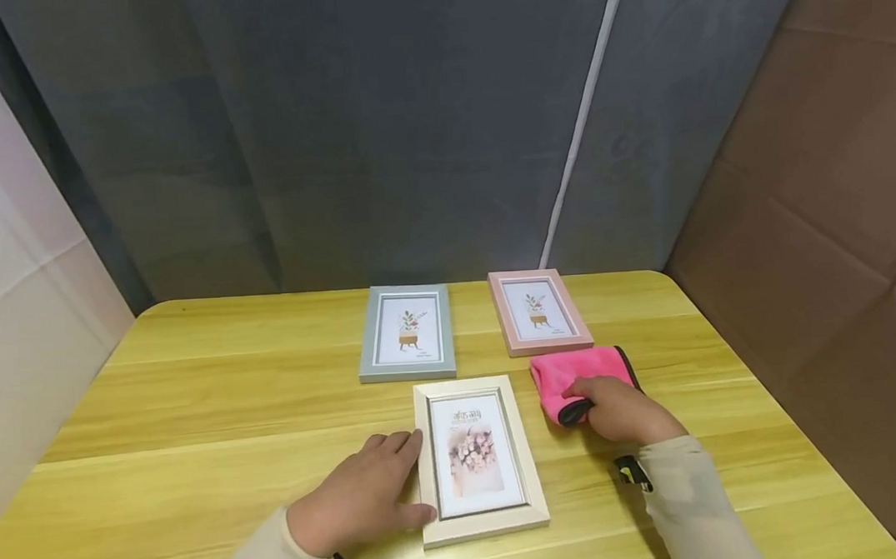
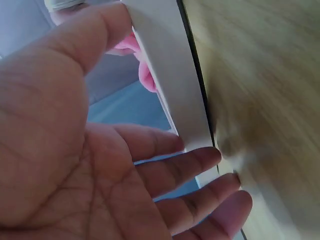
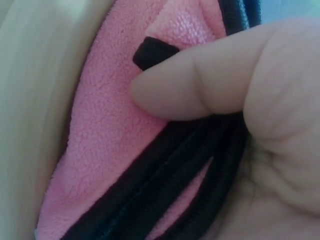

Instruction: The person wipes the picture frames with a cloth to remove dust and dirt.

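A cream picture frame with a flower print lies face up near the table's front. My left hand rests at its left side, thumb and fingertips touching the outer edge. From the left wrist view, the fingers are nearly straight and meet the side of the frame. To the right, my right hand grips a folded pink cloth with black edging. In the right wrist view the thumb presses on the cloth; the other fingers are hidden.
Behind the cream frame lies a grey-blue picture frame with a plant print. A pink picture frame with a similar print lies at the back right, just behind the cloth. All rest on a yellow wood-grain table, with a dark curtain beyond.
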`<state>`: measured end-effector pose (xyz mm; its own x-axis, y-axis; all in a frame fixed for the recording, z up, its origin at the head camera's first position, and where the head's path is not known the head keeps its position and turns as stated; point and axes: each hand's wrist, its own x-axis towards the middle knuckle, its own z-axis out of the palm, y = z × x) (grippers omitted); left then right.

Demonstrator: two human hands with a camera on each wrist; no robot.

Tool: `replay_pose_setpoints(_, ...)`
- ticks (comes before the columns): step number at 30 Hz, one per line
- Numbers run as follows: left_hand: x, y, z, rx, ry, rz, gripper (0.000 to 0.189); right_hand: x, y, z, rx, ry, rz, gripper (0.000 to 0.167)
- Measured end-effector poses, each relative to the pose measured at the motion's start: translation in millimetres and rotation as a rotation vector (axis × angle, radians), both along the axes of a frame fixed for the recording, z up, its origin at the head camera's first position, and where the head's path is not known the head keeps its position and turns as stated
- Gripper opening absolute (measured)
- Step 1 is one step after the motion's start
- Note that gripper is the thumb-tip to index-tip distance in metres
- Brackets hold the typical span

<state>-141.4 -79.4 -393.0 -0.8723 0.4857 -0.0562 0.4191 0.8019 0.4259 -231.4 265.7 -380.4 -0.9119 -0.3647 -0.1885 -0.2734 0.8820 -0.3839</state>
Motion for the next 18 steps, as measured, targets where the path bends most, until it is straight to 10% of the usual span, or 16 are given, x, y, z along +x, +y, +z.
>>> replay_pose_setpoints(10, 3.1, -7.5, 3.4, 0.030, -0.079, -0.033, 0.099, -3.2, -4, -3.8, -0.059, 0.107, 0.056, 0.038)
replay_pose_setpoints(18, 4.4, -0.9, 1.4, 0.023, -0.073, -0.002, 0.105, 30.8, -38, 32.5, -0.131, 0.179, 0.230, 0.042)
